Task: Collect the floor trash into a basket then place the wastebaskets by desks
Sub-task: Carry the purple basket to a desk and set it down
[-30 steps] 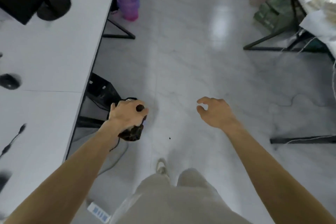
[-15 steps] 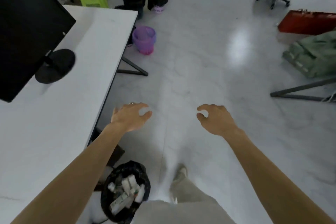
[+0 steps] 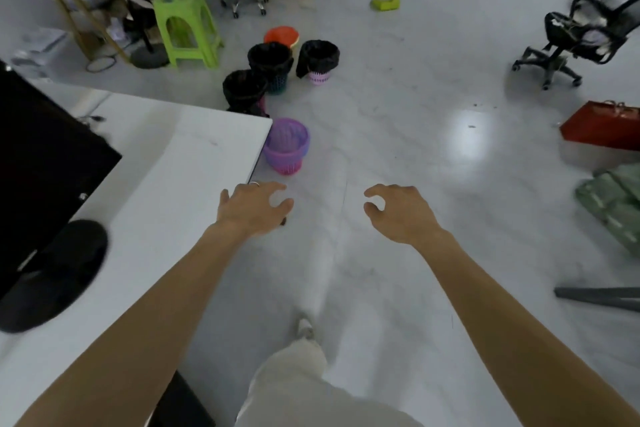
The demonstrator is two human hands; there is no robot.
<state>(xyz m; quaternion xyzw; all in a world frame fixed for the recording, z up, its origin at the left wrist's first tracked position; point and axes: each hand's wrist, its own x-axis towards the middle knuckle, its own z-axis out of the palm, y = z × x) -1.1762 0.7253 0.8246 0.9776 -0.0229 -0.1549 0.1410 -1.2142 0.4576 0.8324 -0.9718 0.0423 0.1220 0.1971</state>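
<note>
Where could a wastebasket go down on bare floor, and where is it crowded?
Bare floor lies between the purple basket and the red bag, and along the desk edge. Crowded: the lined baskets beside the green stool.

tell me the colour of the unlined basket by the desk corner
The basket is purple, pinker toward its base; the head view shows it.

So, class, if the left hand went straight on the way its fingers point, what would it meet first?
Probably the purple wastebasket by the desk corner, ahead of the left hand; depth is unclear, so it might pass above.
</note>
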